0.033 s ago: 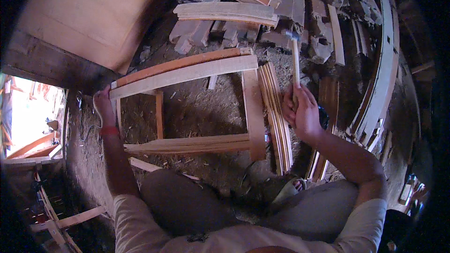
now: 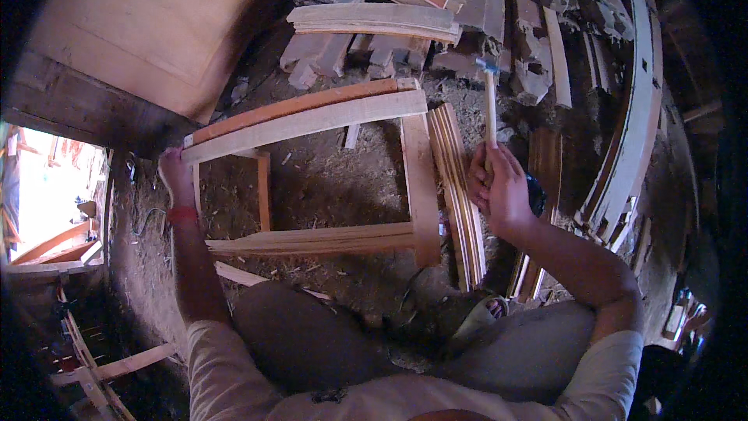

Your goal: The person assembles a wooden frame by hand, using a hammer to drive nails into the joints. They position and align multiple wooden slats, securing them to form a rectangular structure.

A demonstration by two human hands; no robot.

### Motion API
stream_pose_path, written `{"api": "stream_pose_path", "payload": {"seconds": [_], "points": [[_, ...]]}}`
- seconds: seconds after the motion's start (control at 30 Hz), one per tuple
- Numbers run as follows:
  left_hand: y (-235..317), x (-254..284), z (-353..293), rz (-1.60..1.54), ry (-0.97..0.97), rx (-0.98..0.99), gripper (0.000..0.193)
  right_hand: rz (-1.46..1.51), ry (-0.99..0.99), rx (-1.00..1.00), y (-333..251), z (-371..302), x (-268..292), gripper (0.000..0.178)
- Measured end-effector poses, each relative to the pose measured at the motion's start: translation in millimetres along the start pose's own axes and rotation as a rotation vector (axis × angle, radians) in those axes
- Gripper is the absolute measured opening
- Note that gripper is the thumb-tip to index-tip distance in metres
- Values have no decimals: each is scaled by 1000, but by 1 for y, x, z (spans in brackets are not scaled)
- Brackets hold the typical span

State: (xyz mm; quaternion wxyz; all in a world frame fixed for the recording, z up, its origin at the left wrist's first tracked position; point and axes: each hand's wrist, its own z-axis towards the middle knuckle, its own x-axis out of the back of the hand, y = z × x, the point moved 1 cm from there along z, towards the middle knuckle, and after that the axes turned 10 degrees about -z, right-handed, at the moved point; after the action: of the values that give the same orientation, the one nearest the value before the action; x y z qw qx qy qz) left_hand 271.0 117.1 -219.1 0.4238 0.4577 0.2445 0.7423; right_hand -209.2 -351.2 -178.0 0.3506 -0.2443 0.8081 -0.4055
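Note:
A rectangular wooden frame [image 2: 300, 126] stands on the dirt floor in front of my knees. Its far side is a pale board against an orange-brown one. My left hand [image 2: 176, 175], a red band at its wrist, is closed around the left end of that far side; some fingers are hidden behind the wood. My right hand [image 2: 501, 187] grips the lower part of a hammer's pale handle, the hammer [image 2: 490, 101] pointing away from me with its bluish head raised beyond the frame's right corner. Beside the frame's right side lies a bundle of thin wooden strips [image 2: 458, 195].
Stacked boards [image 2: 374, 19] and rough timber lie at the far side. Long curved planks [image 2: 635, 117] run along the right. A large wooden panel [image 2: 148, 31] leans at the far left, above a bright opening [image 2: 58, 187]. Shavings and offcuts litter the floor.
The hammer head has tipped very slightly, its handle shifting a touch to the left. Both hands keep their grips, and the frame stays almost where it was.

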Motion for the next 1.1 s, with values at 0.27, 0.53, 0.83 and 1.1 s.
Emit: {"api": "stream_pose_path", "payload": {"seconds": [0.27,0.53,0.83,1.1], "points": [[-17,1,-4,154,77,-242,32,-118,18,-20,23,-2,-15,24],[-51,0,8,202,-16,-168,35,-3,-8,-93,25,-5,-21,20],[-13,-7,-8,444,-15,-175,35,-256,24,-59,26,-4,-9,20],[-55,-13,9,-79,85,-86,26,-313,-19,-138,30,-3,1,17]]}}
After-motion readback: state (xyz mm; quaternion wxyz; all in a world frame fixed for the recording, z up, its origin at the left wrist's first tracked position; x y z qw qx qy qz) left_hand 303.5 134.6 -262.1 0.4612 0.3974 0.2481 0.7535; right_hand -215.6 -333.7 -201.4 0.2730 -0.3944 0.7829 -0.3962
